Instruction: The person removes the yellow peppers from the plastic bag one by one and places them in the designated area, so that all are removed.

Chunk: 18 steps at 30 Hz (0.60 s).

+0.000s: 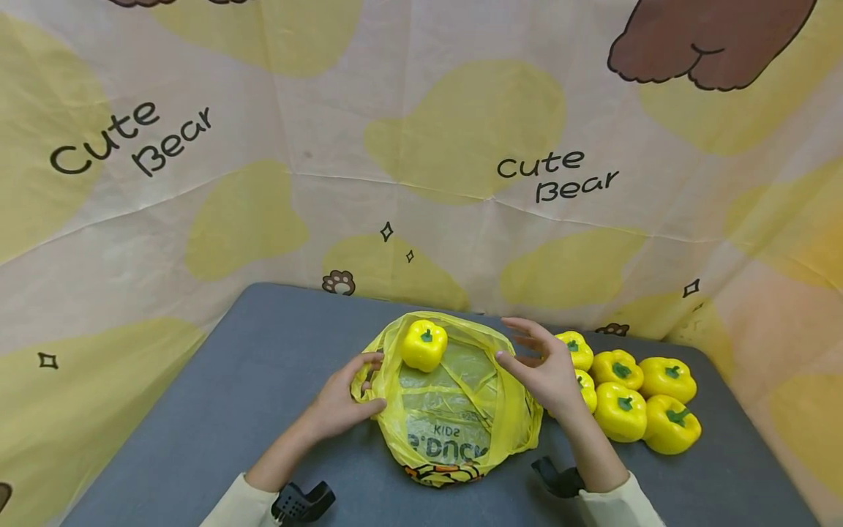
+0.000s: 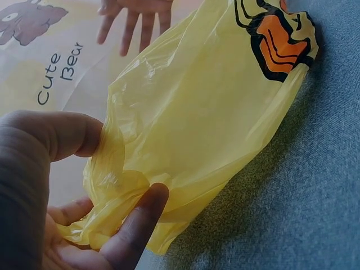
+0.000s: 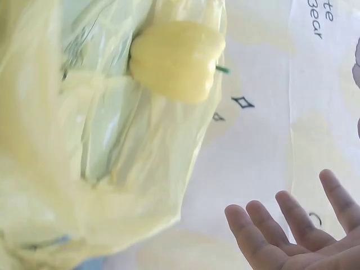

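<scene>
A yellow plastic bag [image 1: 516,410] with KIDS lettering lies on the table, its mouth facing up. Inside its opening, at the back left, a yellow bell pepper [image 1: 424,348] with a green stem shows against the wall of the bag. My left hand [image 1: 342,399] grips the bag's left edge; in the left wrist view the thumb and fingers bunch the plastic [image 2: 121,191]. Over the bag's right rim, my right hand [image 1: 546,369] has its fingers spread and holds nothing. The right wrist view has these fingers [image 3: 298,225] apart from the bag.
Several more yellow bell peppers [image 1: 620,412] stand grouped on the grey table [image 1: 263,366], just right of my right hand, which partly hides those nearest it. A printed cloth [image 1: 448,124] with Cute Bear lettering hangs behind the table's back edge.
</scene>
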Each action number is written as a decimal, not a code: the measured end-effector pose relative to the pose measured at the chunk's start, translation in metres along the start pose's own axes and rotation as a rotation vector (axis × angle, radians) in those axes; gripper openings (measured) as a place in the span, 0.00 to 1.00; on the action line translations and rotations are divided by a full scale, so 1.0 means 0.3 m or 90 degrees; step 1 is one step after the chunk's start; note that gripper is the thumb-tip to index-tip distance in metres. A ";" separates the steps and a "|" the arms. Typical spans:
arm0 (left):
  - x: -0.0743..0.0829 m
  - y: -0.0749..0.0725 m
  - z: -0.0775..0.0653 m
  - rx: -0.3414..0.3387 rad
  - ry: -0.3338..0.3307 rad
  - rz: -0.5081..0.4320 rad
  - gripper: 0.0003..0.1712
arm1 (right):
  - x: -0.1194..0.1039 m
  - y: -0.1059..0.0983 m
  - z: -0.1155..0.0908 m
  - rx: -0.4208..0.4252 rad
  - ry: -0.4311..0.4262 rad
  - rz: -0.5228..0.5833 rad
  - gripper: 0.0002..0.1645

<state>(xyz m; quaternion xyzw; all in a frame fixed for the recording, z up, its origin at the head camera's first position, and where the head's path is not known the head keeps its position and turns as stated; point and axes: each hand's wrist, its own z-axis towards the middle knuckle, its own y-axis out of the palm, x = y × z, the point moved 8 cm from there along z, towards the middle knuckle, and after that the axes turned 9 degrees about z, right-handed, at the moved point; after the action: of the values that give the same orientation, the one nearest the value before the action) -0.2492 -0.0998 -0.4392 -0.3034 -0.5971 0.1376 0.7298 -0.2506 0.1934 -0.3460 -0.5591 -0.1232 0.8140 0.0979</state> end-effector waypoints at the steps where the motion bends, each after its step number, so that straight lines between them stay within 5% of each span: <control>1: 0.000 0.000 0.001 0.000 0.001 0.000 0.38 | -0.001 0.012 0.004 -0.006 -0.003 0.007 0.27; 18: 0.005 -0.002 -0.001 -0.003 0.004 -0.007 0.39 | -0.007 0.204 0.046 -0.056 0.000 0.061 0.26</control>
<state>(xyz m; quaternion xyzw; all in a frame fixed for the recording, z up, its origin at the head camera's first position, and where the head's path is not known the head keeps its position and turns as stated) -0.2488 -0.0995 -0.4378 -0.3025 -0.5968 0.1312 0.7315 -0.2641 0.1332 -0.3582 -0.5682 -0.1315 0.8116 0.0342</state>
